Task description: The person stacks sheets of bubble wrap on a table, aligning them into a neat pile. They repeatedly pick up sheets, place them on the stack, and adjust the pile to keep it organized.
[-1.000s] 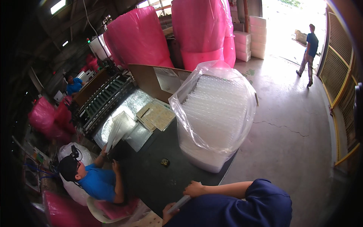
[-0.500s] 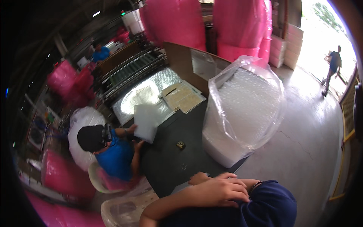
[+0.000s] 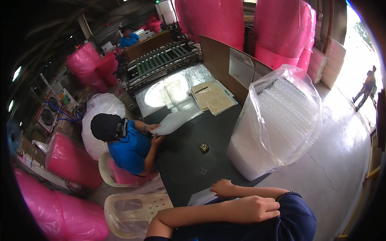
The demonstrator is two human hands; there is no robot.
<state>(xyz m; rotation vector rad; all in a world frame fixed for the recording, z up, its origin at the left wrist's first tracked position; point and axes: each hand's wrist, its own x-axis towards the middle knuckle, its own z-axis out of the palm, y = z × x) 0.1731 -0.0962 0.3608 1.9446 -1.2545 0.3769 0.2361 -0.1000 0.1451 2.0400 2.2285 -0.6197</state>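
Everything here is placed from the dark counter [image 3: 189, 164]. Off its left side stand pink wrapped rolls [image 3: 68, 160], and nearer its near-left corner there is a clear plastic chair [image 3: 136, 209]. A co-worker in a blue shirt [image 3: 128, 150] sits against the counter's left edge, holding a sheet of bubble film [image 3: 173, 122] over it with both hands.

At the counter's far end a roller machine [image 3: 161, 62] feeds a wide run of bubble film [image 3: 169, 88], and tan flat sheets [image 3: 213, 96] lie just beside that. Near the counter's middle sits a small dark and yellow object [image 3: 204, 148], too small to identify.

At the counter's near edge the person's right hand [image 3: 223, 188] rests on a small stack of white sheets [image 3: 203, 197]. Its grip is loose, with the fingers bent and lying on top and pinching nothing. The left hand [image 3: 257, 209] lies just beyond that edge, spread over the right arm and holding nothing.

On the counter's right side stands a large clear bag [image 3: 277, 124], packed nearly to its open mouth with stacked bubble pieces. Judging by that, most of the bagging looks done. The film at the far end and the stack under the hand look like what remains.

Well off the counter's right, a person [image 3: 366, 86] walks across the bright floor.
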